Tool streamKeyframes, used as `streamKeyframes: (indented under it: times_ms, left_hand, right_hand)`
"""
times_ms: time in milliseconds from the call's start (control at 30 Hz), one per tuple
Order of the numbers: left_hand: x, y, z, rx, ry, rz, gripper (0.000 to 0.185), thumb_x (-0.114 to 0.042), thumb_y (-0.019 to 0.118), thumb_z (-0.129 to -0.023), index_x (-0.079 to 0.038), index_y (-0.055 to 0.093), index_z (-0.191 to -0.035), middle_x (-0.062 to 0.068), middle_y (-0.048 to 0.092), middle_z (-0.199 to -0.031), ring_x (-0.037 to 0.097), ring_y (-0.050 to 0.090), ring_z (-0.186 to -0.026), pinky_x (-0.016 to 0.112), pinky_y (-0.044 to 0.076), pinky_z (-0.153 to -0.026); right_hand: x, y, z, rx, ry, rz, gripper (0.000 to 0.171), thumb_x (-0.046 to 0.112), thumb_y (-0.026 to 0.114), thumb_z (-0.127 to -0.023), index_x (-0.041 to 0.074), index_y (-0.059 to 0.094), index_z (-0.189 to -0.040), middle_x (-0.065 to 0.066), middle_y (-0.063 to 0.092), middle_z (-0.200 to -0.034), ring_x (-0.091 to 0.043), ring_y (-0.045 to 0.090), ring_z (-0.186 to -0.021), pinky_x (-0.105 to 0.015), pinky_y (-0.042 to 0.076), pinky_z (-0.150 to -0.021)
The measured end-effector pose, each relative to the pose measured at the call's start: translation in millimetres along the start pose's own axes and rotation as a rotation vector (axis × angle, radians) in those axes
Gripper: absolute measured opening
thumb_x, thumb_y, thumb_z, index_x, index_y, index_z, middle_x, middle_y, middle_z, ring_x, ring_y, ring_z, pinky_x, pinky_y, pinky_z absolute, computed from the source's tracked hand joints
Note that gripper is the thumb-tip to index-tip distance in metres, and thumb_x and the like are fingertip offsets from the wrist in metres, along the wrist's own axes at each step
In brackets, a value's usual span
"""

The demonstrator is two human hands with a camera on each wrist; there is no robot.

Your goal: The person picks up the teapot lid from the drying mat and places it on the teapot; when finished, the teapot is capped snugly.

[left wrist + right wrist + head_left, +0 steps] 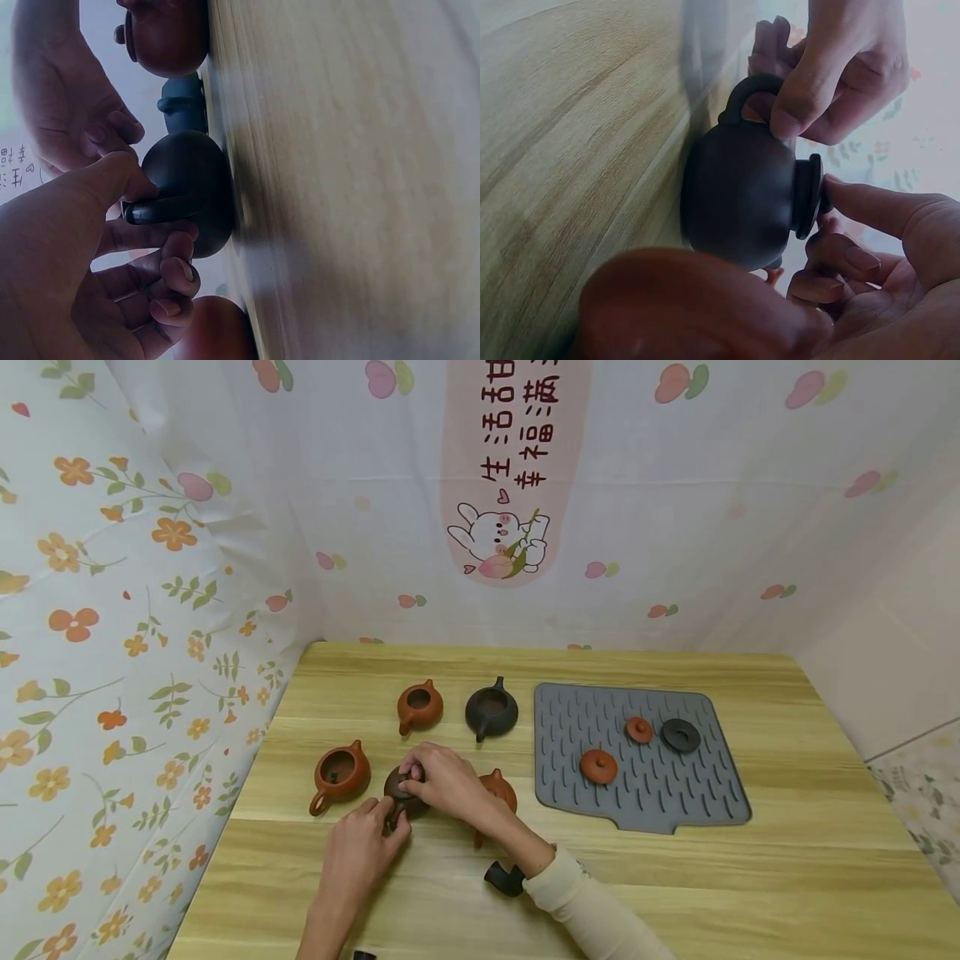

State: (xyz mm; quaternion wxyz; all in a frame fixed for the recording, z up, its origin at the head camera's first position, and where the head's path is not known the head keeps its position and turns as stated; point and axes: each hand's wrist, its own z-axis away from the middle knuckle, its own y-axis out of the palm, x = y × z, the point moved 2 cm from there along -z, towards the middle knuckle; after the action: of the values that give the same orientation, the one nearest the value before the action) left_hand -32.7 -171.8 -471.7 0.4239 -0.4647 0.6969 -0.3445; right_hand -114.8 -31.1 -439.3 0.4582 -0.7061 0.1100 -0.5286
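Observation:
A small dark brown teapot [739,195] stands on the wooden table between my two hands. My left hand [360,839] grips it by its looped handle [751,91], thumb against the side of the handle. With thumb and fingers, my right hand [450,785] pinches the knob of the dark lid [807,196]. That lid is at the pot's mouth with part of its inner rim showing; whether it touches the mouth I cannot tell. Close by the right wrist is a reddish teapot [501,785] with its lid on. Left of the dark pot stands an orange-brown lidless teapot [360,772].
Farther back are a small orange-brown lidless teapot [431,716] and a black lidless one [512,720]. To the right lies a grey ridged mat [558,714] bearing two reddish lids [598,767] and a black lid [680,735]. Patterned curtains [360,527] hang behind the table.

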Motion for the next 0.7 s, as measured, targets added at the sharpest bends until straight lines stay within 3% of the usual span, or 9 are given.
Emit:
streamKeyframes:
  times_ms: [700]
  left_hand:
    - [0.2, 1.4, 0.7, 0.018, -0.022, 0.011, 0.023, -0.014, 0.078, -0.077, -0.014, 0.056, -0.069, -0.004, 0.048, -0.06, 0.006, 0.035, -0.05, 0.023, 0.03, -0.046]
  right_hand:
    - [-2.4, 3.8, 0.8, -0.006, 0.042, 0.051, 0.011, 0.027, 0.076, -0.091, 0.021, 0.069, -0.098, 0.009, 0.06, -0.088, -0.001, 0.053, -0.077, -0.019, 0.041, -0.062]
